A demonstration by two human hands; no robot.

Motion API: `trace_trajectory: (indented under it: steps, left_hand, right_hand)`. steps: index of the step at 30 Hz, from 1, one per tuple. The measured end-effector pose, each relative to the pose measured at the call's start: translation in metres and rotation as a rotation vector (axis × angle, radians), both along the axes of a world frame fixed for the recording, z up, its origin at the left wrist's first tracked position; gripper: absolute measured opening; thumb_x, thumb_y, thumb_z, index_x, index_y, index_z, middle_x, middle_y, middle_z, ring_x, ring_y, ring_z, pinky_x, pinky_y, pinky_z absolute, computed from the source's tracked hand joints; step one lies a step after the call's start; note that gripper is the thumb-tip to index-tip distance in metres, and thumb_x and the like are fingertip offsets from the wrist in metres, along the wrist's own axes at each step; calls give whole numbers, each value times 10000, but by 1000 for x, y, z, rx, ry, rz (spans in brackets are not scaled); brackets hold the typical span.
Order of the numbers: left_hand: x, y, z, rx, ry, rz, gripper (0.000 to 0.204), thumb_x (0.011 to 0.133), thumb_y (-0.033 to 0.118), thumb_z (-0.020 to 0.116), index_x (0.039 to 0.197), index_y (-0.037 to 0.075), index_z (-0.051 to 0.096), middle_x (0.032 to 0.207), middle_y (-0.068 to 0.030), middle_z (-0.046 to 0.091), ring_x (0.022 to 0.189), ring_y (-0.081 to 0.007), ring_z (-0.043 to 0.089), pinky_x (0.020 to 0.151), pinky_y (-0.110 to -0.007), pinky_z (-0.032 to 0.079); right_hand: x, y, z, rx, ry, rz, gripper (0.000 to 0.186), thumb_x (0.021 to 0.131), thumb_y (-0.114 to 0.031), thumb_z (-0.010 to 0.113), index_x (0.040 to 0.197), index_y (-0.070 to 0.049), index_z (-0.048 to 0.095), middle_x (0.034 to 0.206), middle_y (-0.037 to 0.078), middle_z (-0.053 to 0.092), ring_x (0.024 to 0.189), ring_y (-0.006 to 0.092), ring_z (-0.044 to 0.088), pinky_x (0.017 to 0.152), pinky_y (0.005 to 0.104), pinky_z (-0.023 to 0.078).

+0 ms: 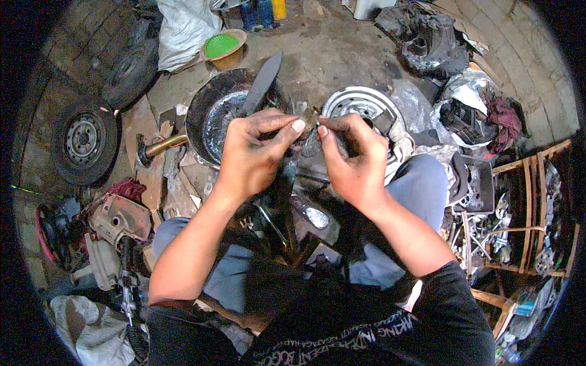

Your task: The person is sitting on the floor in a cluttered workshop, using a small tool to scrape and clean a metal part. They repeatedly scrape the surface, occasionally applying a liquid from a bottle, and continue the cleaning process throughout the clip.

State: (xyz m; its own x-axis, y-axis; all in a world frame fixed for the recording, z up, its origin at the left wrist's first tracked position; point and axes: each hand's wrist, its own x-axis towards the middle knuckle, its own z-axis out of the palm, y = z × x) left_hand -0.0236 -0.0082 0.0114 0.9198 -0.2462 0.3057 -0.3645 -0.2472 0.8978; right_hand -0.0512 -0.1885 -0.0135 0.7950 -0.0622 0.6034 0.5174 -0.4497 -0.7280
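In front of my chest my two hands meet over a small dull brownish piece (310, 124), too small to name. My left hand (256, 146) pinches it between thumb and forefinger. From the other side, my right hand (357, 155) has its thumb and forefinger closed at the piece's right edge. A long grey flat blade (264, 84) slants up from behind my left hand, over a round black basin (194, 113) with a wet, shiny inside; its lower end is hidden. Beyond my right hand lies a white wheel rim (342, 97) with cloth beside it.
Left are tyres (84, 140) and a brass-coloured tube (166, 145). A green bowl (223, 45) stands beyond the basin, beside a white sack (188, 30). Dark engine parts (430, 46) lie far right; a wooden rack (528, 207) and metal scraps are at right.
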Motion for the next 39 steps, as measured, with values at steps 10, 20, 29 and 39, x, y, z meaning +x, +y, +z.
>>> trace_trajectory:
  steps: [10, 20, 29, 39]
  left_hand:
    - [0, 2, 4, 19, 5, -17, 198, 939, 117, 724, 992, -71, 758, 844, -105, 719, 764, -151, 644, 705, -289, 501]
    - [5, 0, -1, -375, 608, -27, 328, 996, 116, 671, 1204, -136, 643, 1083, -145, 725, 915, -193, 735, 767, -291, 643]
    - [9, 4, -5, -337, 675, -73, 262, 994, 120, 674, 1148, -92, 679, 1063, -144, 728, 910, -181, 732, 760, -286, 642]
    - [11, 4, -14, -435, 569, -195, 307, 976, 156, 698, 1180, -71, 670, 1174, -162, 699, 1026, -275, 723, 906, -386, 629]
  right_hand:
    - [-1, -2, 5, -43, -16, -28, 85, 852, -6, 716, 921, 8, 669, 826, 191, 699, 762, 347, 725, 669, 398, 543]
    - [14, -11, -3, 87, 60, 31, 145, 873, -3, 695, 1016, 12, 684, 923, 179, 739, 881, 285, 758, 795, 370, 572]
    - [13, -18, 5, -46, 2, 30, 137, 884, 11, 689, 1017, 13, 721, 974, 160, 756, 925, 293, 745, 842, 371, 559]
    - [15, -32, 13, 333, 47, -51, 95, 941, -4, 690, 1026, 4, 648, 977, 81, 678, 912, 160, 656, 831, 301, 528]
